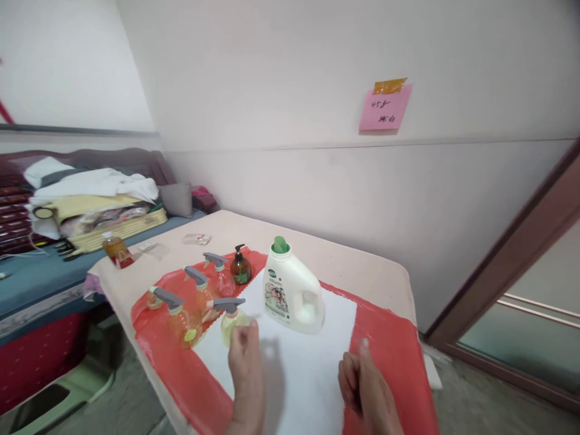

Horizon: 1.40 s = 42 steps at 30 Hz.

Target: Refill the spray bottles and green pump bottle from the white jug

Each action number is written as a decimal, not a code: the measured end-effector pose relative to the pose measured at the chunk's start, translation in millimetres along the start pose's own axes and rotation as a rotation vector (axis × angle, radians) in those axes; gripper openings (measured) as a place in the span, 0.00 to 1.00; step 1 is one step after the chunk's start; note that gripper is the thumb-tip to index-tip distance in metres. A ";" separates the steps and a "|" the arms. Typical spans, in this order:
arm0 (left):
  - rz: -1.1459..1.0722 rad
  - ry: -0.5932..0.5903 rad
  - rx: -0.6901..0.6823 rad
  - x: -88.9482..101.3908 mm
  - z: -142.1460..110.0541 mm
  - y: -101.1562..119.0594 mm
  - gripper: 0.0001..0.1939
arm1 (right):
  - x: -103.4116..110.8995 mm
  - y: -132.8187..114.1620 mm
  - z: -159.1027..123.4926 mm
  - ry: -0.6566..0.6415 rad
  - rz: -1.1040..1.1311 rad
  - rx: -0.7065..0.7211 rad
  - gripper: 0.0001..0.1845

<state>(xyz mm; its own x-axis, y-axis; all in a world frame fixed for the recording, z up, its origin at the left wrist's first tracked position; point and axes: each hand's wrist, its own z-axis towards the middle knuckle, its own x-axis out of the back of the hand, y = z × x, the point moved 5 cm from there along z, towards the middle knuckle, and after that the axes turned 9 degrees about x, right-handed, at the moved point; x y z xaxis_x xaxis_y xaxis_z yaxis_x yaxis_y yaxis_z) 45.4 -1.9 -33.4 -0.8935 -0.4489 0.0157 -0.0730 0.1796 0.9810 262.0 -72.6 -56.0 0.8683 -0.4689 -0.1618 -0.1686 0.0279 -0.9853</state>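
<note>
My left hand is curled closed over the white sheet, just in front of a spray bottle with pale yellow-green liquid. It hides the lower part of that bottle; I see nothing in its fingers. Over the sheet's right edge, my right hand is also curled closed, thumb up, with nothing visible in it. Beyond both hands stands a white detergent jug, upright, with a green piece in its mouth. Further spray bottles with grey heads hold orange and pink liquid.
A brown pump bottle stands behind the spray bottles. Red plastic lies under the sheet on the pale table. At the table's left are a bottle of amber liquid and a red stool. A wall rises behind.
</note>
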 end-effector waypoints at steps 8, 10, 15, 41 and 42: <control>0.068 0.320 -0.039 31.0 63.5 -14.4 0.25 | -3.4 2.7 -0.6 -0.035 0.123 -0.110 0.35; 0.100 0.296 -0.057 25.6 74.7 -16.4 0.27 | -5.6 1.1 -1.3 -0.042 0.163 -0.132 0.35; 0.121 0.220 -0.078 15.9 88.6 -15.8 0.19 | -9.2 -2.6 -3.4 -0.072 0.232 -0.170 0.34; -0.352 -0.615 0.261 -37.5 -9.6 2.4 0.18 | -46.6 14.1 -24.2 -0.130 0.083 0.004 0.31; -0.365 -0.600 0.272 -38.0 -8.1 1.6 0.18 | -43.3 10.7 -24.6 -0.090 -0.058 0.176 0.33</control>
<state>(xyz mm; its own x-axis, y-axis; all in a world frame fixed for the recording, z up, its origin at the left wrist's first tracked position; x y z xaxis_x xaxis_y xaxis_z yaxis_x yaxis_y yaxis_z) 82.8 8.4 -30.9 -0.8738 0.0188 -0.4858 -0.4483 0.3558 0.8201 211.1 -73.7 -58.2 0.9136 -0.3937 -0.1014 -0.0400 0.1611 -0.9861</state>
